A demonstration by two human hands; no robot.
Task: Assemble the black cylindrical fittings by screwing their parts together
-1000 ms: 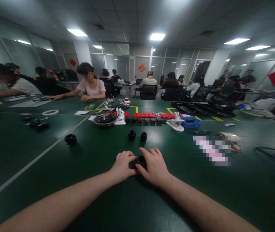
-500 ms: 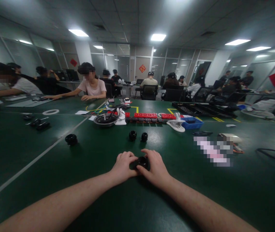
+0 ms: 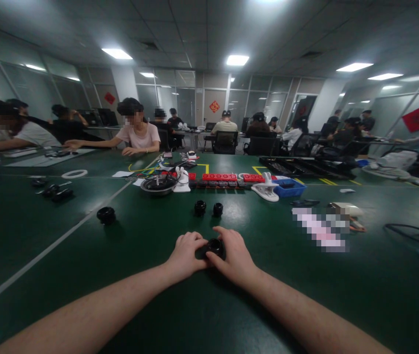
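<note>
A glossy black round fitting (image 3: 215,247) with a hollow top stands on the green table close in front of me. My right hand (image 3: 231,250) curls around its right side, thumb across the near side and fingers at the far side. From the left, my left hand (image 3: 188,253) grips it too, its thumb and fingertips against the left edge, partly hidden. Beyond my hands stand two similar black fittings, a wider one (image 3: 200,208) and a smaller one (image 3: 217,209). Another black fitting (image 3: 106,215) sits farther left, near the pale line across the table.
Across the middle lie a round metal tray (image 3: 146,191) with black cable, red sockets (image 3: 219,176), a white clamp (image 3: 266,191) and a blue bin (image 3: 293,191). Black parts (image 3: 62,193) and a white ring (image 3: 74,174) lie left. A co-worker (image 3: 141,135) sits across the table.
The view shifts slightly. Both hands stay around the black fitting, which looks almost unmoved; the co-worker across the table has shifted an arm a little.
</note>
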